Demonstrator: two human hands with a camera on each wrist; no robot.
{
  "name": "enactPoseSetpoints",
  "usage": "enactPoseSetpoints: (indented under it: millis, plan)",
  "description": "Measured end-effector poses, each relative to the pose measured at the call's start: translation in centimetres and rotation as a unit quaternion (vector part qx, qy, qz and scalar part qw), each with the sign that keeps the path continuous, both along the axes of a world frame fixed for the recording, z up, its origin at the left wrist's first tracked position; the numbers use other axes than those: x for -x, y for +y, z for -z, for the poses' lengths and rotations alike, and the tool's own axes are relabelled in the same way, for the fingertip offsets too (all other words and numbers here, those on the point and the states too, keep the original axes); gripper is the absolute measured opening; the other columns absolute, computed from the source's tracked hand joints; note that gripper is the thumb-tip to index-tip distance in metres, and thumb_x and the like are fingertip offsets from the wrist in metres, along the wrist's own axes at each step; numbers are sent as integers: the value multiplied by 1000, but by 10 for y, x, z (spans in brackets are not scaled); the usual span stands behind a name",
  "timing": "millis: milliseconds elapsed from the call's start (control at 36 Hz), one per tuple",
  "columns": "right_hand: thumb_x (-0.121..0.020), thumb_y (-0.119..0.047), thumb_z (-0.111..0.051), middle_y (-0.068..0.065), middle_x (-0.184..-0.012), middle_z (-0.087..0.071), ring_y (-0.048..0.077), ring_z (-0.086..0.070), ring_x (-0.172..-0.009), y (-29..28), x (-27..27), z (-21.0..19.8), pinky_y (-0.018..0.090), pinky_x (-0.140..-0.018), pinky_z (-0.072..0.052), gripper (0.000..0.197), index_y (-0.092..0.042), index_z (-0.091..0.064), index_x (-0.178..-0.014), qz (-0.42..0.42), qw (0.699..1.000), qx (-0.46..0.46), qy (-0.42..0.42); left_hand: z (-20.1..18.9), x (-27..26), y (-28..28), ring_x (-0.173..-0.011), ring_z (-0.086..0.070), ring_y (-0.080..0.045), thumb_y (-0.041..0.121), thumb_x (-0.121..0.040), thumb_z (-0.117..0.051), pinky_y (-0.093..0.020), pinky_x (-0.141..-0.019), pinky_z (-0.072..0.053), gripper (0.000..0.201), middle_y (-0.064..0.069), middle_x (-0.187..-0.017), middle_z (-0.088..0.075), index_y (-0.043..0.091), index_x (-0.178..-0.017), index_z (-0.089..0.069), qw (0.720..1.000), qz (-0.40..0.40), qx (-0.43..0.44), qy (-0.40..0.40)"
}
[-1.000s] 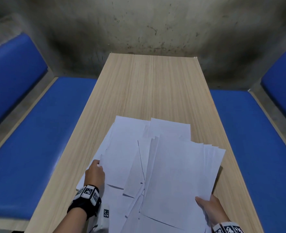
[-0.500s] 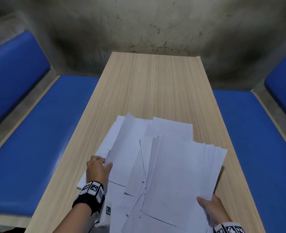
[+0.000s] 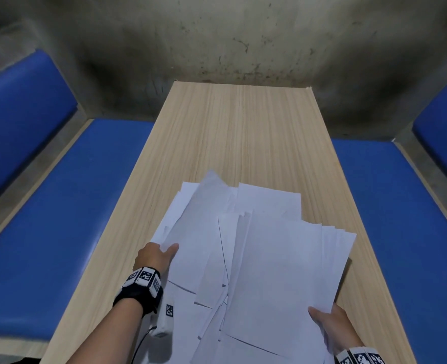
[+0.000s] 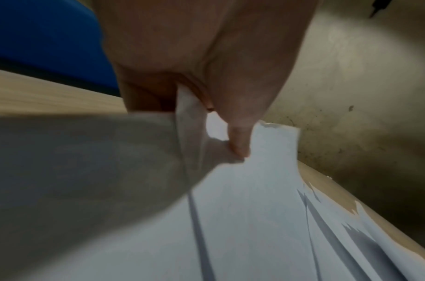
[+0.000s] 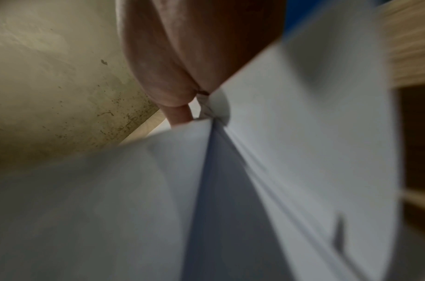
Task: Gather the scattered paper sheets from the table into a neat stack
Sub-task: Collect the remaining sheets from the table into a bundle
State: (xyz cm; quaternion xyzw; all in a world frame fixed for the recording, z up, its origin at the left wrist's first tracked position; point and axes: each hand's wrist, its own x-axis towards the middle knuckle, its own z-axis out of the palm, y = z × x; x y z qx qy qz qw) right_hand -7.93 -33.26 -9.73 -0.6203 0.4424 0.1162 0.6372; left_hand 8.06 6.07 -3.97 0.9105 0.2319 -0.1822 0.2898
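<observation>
Wood table: both hands pinch loose paper sheets.

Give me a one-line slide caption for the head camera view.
Left hand and right hand grip opposite sides of loosely fanned white sheets on a wooden table between blue benches.
</observation>
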Motion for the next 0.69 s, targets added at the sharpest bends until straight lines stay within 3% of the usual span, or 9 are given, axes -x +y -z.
enactPoseSetpoints:
  millis: [56,111,222,333,389,444,555,611,694]
  plan:
    - [-85,3,-61,20,-118,-65,39,-61,-107,1,0,2,50,-101,-43,44,0,-53,-129,0,1000,2,2,5,1,1,-57,-49,-24,42,-92,-57,-27,-51,-32,45,-9,-68,-60,6,-66,-55,999,10,-6,-30]
    - [-85,3,-61,21,-119,-65,39,-61,-106,0,0,4,50,-100,-44,45,0,-53,-129,0,1000,4,7,7,1,2,-51,-42,-23,33,-95,-55,-28,-50,-29,47,-7,-58,-49,7,-57,-42,999,27,-1,-45]
    - [-86,0,-61,18,-119,-65,39,-60,-107,0,-1,2,52,-103,-42,44,-1,-52,-129,-5,1000,3,14,2,4,5,-58,-51,-25,22,-95,-54,-27,-51,-32,36,-10,-65,-55,4,-64,-50,997,65,31,-27]
    - [-86,2,-60,18,-119,-64,39,-61,-107,-1,-1,2,52,-103,-41,44,-1,-52,-129,-1,1000,-2,10,-3,4,12,-89,-66,-32,10,-91,-56,-30,-67,-44,14,-15,-93,-70,0,-92,-67,991,89,96,3]
    - [-86,3,-60,19,-121,-64,40,-61,-107,0,-1,3,54,-104,-41,47,0,-50,-132,2,1000,-9,10,-9,5,13,-96,-66,-31,-1,-85,-57,-31,-74,-49,22,-11,-100,-70,6,-104,-67,988,103,116,16]
    - [-86,4,-59,19,-119,-65,40,-61,-107,-1,0,4,53,-105,-40,47,0,-50,-132,5,1000,-14,9,-14,6,12,-88,-67,-26,-9,-78,-57,-28,-68,-52,30,-7,-94,-71,10,-100,-67,985,106,131,29]
    - [-87,2,-59,19,-120,-64,39,-60,-107,-1,-1,3,50,-105,-40,46,1,-50,-132,12,1000,-9,7,-18,9,4,-69,-64,-23,9,-78,-66,-25,-57,-46,3,-3,-77,-69,11,-79,-68,991,70,116,19]
    - [-87,1,-59,19,-123,-63,39,-60,-109,0,-1,4,50,-105,-40,47,0,-48,-133,19,1000,-14,9,-10,8,3,-72,-67,-29,26,-76,-68,-27,-60,-49,20,-9,-78,-72,6,-75,-71,995,50,81,-19]
    - [-88,1,-59,18,-119,-64,39,-60,-106,0,-1,4,49,-105,-40,48,0,-48,-134,22,1000,-17,9,-10,9,-7,-67,-68,-28,24,-75,-69,-24,-56,-48,28,-14,-77,-74,-4,-73,-72,995,37,82,-37]
